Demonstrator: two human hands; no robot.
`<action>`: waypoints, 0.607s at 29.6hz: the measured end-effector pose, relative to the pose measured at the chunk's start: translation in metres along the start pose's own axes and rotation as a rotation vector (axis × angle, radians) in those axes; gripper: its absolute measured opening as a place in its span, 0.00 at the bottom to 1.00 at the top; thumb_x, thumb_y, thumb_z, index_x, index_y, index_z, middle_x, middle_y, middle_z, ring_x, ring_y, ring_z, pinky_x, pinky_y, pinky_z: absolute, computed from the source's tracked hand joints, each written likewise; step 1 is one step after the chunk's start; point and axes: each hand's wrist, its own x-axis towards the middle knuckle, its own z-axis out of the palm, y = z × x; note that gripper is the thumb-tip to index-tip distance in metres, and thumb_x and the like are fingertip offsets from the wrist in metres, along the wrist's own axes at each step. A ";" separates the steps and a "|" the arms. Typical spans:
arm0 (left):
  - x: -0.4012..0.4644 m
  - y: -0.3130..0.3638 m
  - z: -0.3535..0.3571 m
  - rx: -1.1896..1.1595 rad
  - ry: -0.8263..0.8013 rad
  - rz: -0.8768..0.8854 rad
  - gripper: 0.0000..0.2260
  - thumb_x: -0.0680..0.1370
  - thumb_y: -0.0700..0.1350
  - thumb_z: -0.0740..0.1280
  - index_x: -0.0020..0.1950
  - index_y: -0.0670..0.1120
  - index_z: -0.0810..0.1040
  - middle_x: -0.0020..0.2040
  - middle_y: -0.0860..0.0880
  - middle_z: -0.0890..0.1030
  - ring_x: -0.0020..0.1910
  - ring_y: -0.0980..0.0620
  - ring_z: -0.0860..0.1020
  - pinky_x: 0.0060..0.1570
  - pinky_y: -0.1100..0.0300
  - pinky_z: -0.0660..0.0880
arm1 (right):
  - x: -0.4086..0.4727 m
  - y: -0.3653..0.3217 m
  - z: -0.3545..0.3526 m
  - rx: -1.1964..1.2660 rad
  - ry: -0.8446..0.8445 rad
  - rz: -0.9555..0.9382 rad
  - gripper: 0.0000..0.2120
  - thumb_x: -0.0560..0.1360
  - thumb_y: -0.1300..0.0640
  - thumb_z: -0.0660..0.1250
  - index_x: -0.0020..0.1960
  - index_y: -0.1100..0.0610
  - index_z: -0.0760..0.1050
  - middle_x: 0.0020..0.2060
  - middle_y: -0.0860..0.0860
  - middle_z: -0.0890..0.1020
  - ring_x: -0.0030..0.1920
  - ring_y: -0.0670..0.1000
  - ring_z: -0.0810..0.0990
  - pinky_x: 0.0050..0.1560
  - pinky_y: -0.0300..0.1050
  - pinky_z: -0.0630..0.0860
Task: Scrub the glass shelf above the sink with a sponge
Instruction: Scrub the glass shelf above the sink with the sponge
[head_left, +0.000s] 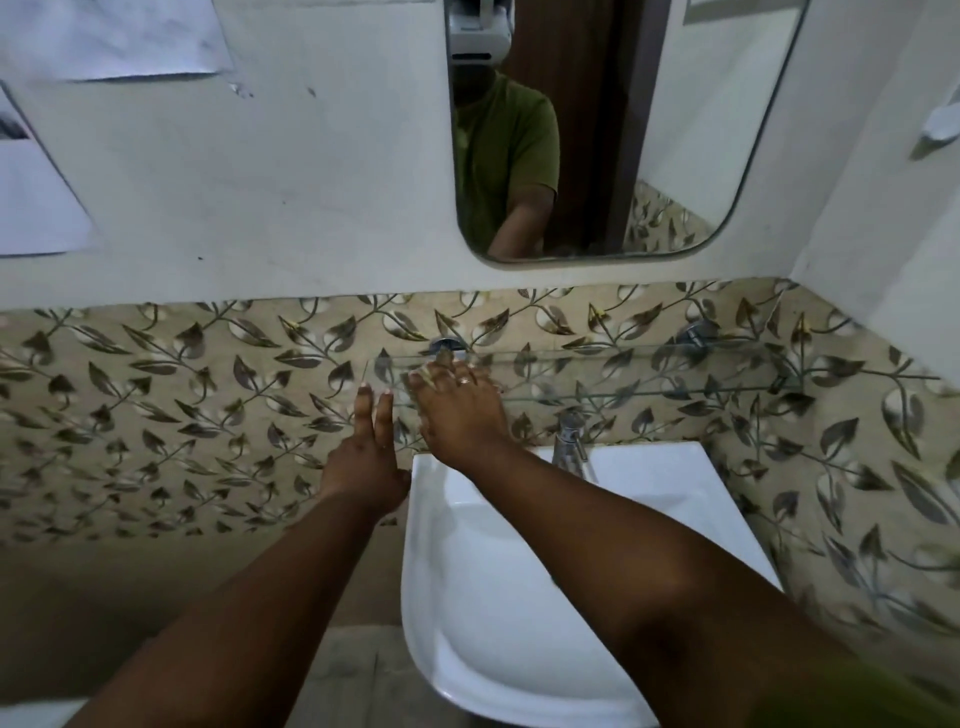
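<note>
Clear rectangular glass shelf (649, 371) fixed to the leaf-patterned tiled wall (182, 395) above the white ceramic sink (519, 597), carried on two round chrome wall brackets (448, 344), one near each end. Long axis running left to right along the wall, flat face up, front edge toward the camera, left end just past the left edge of the sink.

White ceramic sink below: bowl bare and dry-looking, nothing lying in it. Chrome pillar tap (571, 439) upright on the back rim, right of the right wrist. Nothing standing on the shelf to the right of the hand.

Right hand (457, 405) palm down on the left part of the shelf, fingers spread and reaching toward the wall, ring on one finger, pale foam around the fingertips (431, 371). Pressed flat rather than curled shut; a sponge not visible under the palm, so whether anything is gripped cannot be told. Right forearm crossing over the sink's left rim.

Left hand (366, 457) beside the shelf's left end, lower than the right hand, open, fingers straight and pointing up at the tiles, holding nothing. Contact with the shelf's corner not clear.

Rounded-corner wall mirror (701, 156) on the white plaster above the tiles, showing a green short-sleeved shirt (504, 156) and a white head-worn camera unit (478, 28). White paper sheets (119, 36) stuck to the wall at upper left. Chrome fitting (937, 130) on the side wall at far right, blurred.
</note>
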 end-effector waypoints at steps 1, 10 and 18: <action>-0.001 -0.002 0.001 -0.002 -0.002 0.003 0.54 0.71 0.58 0.69 0.74 0.60 0.24 0.71 0.56 0.16 0.50 0.40 0.81 0.39 0.52 0.72 | -0.001 -0.004 0.001 0.008 0.022 -0.046 0.29 0.79 0.46 0.64 0.79 0.48 0.64 0.77 0.55 0.69 0.77 0.63 0.66 0.75 0.59 0.61; -0.006 -0.004 -0.003 0.032 -0.013 0.014 0.53 0.71 0.56 0.70 0.76 0.58 0.28 0.79 0.51 0.26 0.52 0.39 0.80 0.45 0.51 0.76 | -0.054 0.087 -0.041 0.302 -0.094 -0.322 0.23 0.78 0.62 0.67 0.69 0.44 0.79 0.73 0.44 0.75 0.73 0.51 0.73 0.64 0.52 0.74; 0.000 -0.004 0.007 -0.042 0.062 -0.009 0.53 0.69 0.55 0.72 0.80 0.51 0.37 0.81 0.49 0.30 0.56 0.37 0.80 0.49 0.49 0.77 | -0.141 0.278 -0.106 1.257 0.226 0.914 0.12 0.77 0.54 0.74 0.59 0.56 0.83 0.50 0.54 0.88 0.46 0.54 0.88 0.51 0.50 0.84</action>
